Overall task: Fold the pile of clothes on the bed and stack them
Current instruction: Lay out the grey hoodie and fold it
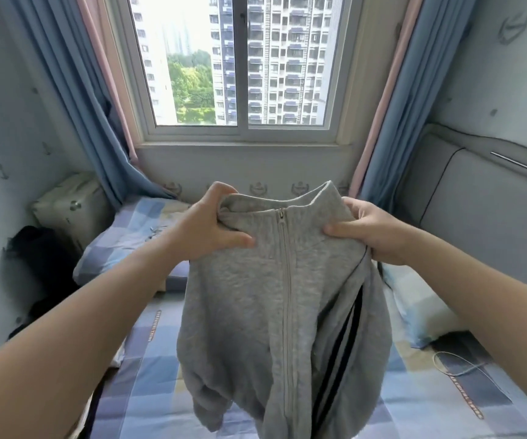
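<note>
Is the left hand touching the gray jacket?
Touching. The head view shows the left hand pinching the gray jacket by its shoulder, with the thumb pressed on the front.

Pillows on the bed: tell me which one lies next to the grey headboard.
The pale blue pillow, right of the grey jacket; the checked pillow lies left, by the curtain.

Your left forearm (97, 312) and right forearm (477, 296) are bare along all the length that shows, up to the wrist. Your left grip (211, 226) and right grip (373, 231) are bare hands, each with its thumb and several knuckles in sight.
</note>
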A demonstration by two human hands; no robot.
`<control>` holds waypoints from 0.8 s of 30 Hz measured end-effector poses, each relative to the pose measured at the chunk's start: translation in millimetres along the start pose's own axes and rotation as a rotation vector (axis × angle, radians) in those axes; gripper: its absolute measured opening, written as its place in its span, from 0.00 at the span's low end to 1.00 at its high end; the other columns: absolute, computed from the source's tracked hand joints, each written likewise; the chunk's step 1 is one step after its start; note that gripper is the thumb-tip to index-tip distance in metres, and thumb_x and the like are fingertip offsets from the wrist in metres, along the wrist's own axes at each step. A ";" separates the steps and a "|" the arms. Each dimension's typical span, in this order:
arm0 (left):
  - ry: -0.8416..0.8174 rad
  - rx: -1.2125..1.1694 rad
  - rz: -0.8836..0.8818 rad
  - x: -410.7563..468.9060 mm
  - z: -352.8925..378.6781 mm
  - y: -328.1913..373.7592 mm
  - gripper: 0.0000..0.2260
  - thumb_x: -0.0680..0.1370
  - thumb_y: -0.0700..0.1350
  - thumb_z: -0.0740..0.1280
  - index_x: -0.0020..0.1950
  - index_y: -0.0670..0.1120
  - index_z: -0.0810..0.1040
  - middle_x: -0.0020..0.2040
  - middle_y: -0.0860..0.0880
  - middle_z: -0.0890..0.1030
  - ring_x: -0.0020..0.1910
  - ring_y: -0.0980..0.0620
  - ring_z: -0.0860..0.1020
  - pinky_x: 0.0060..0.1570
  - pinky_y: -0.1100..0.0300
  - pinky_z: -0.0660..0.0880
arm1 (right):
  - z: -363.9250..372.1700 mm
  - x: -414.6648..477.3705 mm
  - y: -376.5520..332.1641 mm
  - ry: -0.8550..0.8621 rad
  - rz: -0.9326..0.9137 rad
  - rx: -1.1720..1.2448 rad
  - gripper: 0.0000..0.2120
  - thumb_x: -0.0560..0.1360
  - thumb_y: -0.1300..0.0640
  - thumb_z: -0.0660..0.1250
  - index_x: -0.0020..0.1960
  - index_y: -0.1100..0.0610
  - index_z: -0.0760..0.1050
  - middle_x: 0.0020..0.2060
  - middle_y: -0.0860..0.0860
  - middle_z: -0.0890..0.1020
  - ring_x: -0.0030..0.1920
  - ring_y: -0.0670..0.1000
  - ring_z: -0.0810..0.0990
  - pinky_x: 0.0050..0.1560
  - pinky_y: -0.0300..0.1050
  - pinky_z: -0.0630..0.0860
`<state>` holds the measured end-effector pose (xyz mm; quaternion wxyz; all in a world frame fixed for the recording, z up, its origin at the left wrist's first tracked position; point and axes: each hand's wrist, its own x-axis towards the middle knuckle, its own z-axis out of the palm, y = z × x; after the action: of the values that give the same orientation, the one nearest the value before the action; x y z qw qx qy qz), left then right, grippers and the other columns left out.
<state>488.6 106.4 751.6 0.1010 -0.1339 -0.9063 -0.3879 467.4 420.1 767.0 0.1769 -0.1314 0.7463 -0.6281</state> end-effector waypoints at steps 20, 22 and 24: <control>-0.077 0.101 -0.621 286.2 337.9 -518.9 0.28 0.82 0.52 0.64 0.79 0.46 0.61 0.79 0.42 0.60 0.77 0.40 0.61 0.75 0.47 0.60 | 4.5 533.7 413.4 0.445 0.523 -0.433 0.36 0.79 0.50 0.67 0.80 0.54 0.54 0.76 0.55 0.66 0.74 0.59 0.66 0.70 0.50 0.66; -0.207 0.086 -0.613 229.0 378.1 -544.2 0.26 0.82 0.51 0.65 0.78 0.46 0.64 0.77 0.43 0.63 0.76 0.42 0.62 0.74 0.49 0.61 | 24.1 502.5 475.0 0.368 0.575 -0.443 0.34 0.79 0.51 0.68 0.79 0.53 0.57 0.75 0.54 0.67 0.73 0.58 0.68 0.65 0.48 0.67; -0.304 0.034 -0.617 176.5 402.1 -556.3 0.23 0.82 0.49 0.65 0.76 0.46 0.67 0.75 0.44 0.67 0.74 0.44 0.65 0.72 0.51 0.62 | 33.5 468.0 522.9 0.328 0.626 -0.475 0.34 0.78 0.52 0.69 0.79 0.54 0.58 0.76 0.54 0.67 0.73 0.57 0.67 0.69 0.50 0.66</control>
<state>111.5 60.0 153.3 -0.1548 0.0920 -0.9151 -0.3607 72.8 286.8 201.2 0.2027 0.1659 0.8925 -0.3672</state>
